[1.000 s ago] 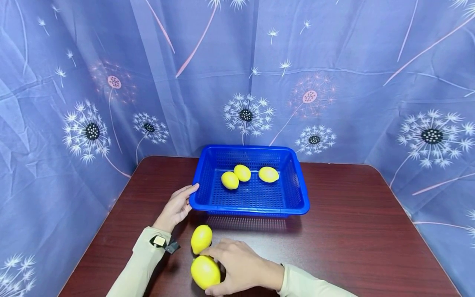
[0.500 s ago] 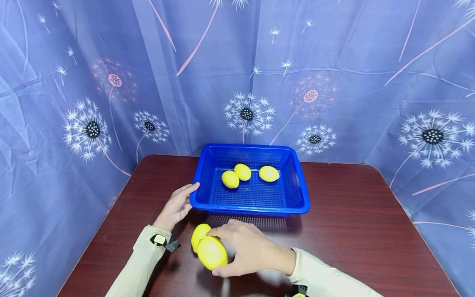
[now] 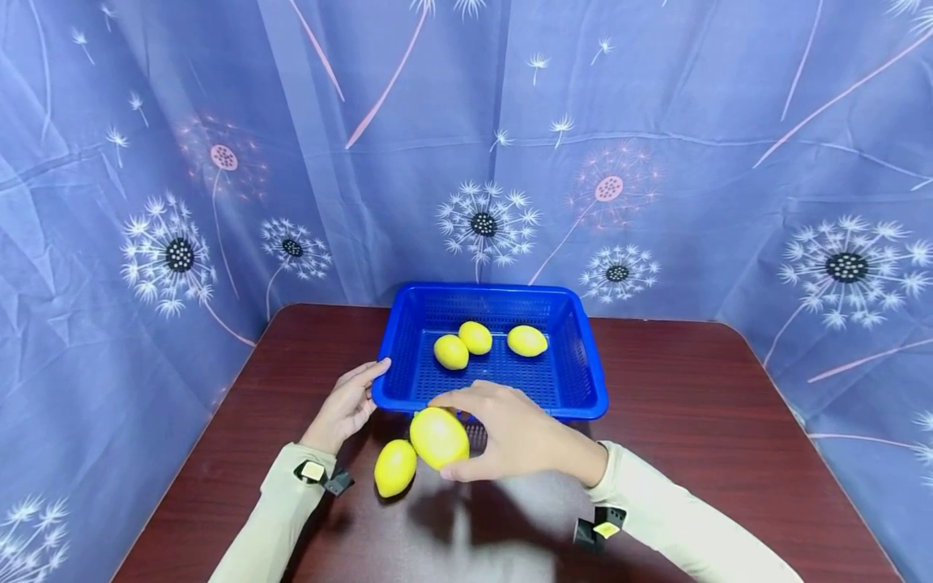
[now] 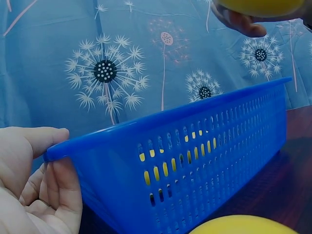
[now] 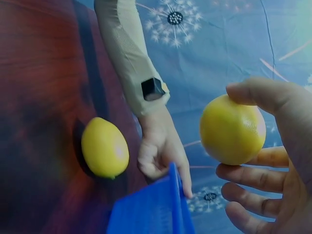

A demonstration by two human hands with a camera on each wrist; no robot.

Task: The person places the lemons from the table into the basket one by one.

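My right hand grips a yellow lemon between thumb and fingers, raised above the table just in front of the basket. In the right wrist view that lemon is pinched by the thumb and fingertips. My left hand holds the left rim of the blue plastic basket. The left wrist view shows the left thumb on top of the rim, fingers curled below it. Inside the basket lie three lemons, two together and one apart. Another lemon rests on the table before the basket.
The dark red wooden table extends to both sides of the basket. A blue curtain with dandelion prints hangs behind the table and along its sides.
My right hand has lifted the lemon off the table and carried it forward and slightly right, up to the basket's front rim. The left hand stays on the basket.
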